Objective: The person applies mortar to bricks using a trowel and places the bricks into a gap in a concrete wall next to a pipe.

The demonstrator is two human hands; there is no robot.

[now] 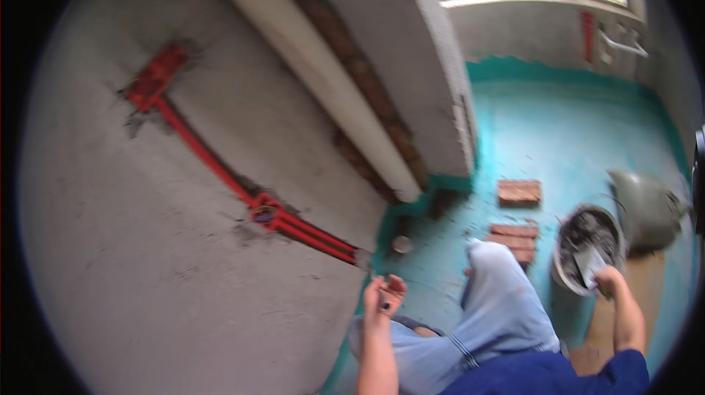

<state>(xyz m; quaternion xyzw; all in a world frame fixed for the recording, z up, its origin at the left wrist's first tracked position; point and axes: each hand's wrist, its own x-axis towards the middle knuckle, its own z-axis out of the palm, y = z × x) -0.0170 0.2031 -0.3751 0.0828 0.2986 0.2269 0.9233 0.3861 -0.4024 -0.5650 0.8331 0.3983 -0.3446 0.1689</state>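
Note:
My right hand (608, 279) grips a trowel (590, 263). Its pale metal blade reaches into a bucket (557, 271) of grey mortar (585, 231). Beside the grey wall, my left hand (387, 294) is closed with fingers curled. A small dark thing shows at the palm, too small to name. Just beyond that hand, red conduit pipes (316, 237) run along a groove in the wall and end near the floor. They pass a red junction box (265, 213) with wires in it.
Stacked red bricks (514, 241) lie left of the bucket, with another brick group (519, 193) farther off. A greenish sack (645, 207) slumps right of the bucket, by a brown board (648, 277). A pale vertical pipe (334, 90) stands in the corner above the turquoise-coated floor (558, 127).

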